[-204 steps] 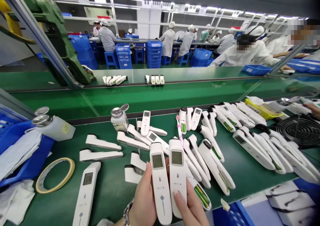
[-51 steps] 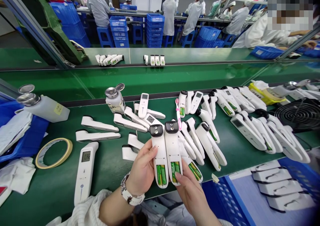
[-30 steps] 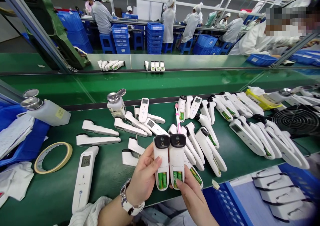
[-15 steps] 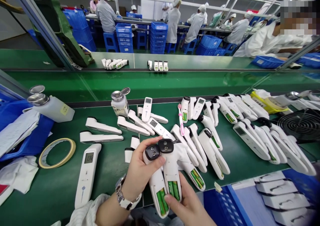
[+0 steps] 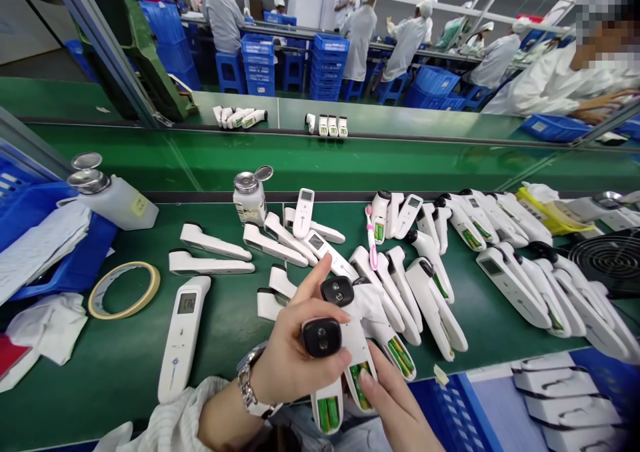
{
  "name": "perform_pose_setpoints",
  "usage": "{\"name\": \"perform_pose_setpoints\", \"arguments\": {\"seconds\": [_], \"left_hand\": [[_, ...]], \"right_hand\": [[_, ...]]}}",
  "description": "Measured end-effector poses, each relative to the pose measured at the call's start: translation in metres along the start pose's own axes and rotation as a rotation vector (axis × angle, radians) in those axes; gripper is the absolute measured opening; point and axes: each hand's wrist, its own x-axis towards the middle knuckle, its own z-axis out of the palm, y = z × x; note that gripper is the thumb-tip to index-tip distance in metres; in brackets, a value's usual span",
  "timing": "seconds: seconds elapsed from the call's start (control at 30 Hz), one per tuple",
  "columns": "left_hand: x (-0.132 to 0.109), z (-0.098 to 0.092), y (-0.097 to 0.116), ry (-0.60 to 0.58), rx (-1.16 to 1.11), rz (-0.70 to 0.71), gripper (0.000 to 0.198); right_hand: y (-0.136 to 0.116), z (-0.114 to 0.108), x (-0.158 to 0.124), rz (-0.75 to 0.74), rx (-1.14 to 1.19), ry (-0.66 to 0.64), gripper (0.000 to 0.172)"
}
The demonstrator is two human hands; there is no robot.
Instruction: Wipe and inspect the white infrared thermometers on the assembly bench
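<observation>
My left hand (image 5: 287,352) is closed around a white infrared thermometer (image 5: 321,337), its black sensor head tipped up toward me; green batteries show in its uncovered handle. My right hand (image 5: 395,399) grips the handle of a second infrared thermometer (image 5: 356,342) close beside it, with the thumb on its open battery bay. That one's black head rises just behind the left fingers. Touching or very near the held pair lies another thermometer (image 5: 387,339) with batteries exposed. To the left, a thermometer with a lit display (image 5: 183,339) rests face up on the green bench.
More thermometers (image 5: 435,305) cover the bench's middle and right, with a pink toothbrush (image 5: 371,239) among them. A tape roll (image 5: 95,299), pump bottles (image 5: 250,202) and a blue bin (image 5: 65,259) stand left. At lower right is a blue crate (image 5: 450,405). Co-workers sit beyond the bench.
The left hand has tilted its thermometer so the black head points toward me and sits lower. The right hand's thermometer has shifted slightly right. The whole view has moved a little.
</observation>
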Motion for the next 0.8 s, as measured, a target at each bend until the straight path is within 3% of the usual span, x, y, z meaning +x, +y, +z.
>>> {"name": "perform_pose_setpoints", "arguments": {"seconds": [0.17,0.33,0.43,0.53,0.63,0.73,0.8], "left_hand": [[0.002,0.001,0.003,-0.045,0.022,-0.001,0.036],[0.002,0.003,0.003,-0.014,-0.037,-0.054,0.032],[0.002,0.003,0.001,0.003,-0.113,-0.101,0.029],[0.001,0.003,0.0,0.017,-0.173,-0.13,0.028],[0.0,0.004,0.001,0.02,-0.184,-0.145,0.029],[0.0,0.005,0.001,0.028,-0.151,-0.145,0.032],[0.0,0.006,0.0,0.032,-0.125,-0.133,0.035]], "right_hand": [[-0.002,-0.01,-0.003,-0.164,-0.217,0.011,0.036],[-0.016,-0.029,0.031,-0.413,-0.633,0.314,0.032],[-0.021,-0.032,0.059,-0.471,-0.818,0.446,0.032],[-0.029,-0.034,0.068,-0.5,-0.768,0.448,0.015],[-0.05,-0.034,0.056,-0.554,-0.566,0.44,0.006],[-0.077,-0.026,0.037,-0.667,-0.299,0.389,0.013],[-0.092,-0.018,0.029,-0.752,-0.277,0.288,0.023]]}}
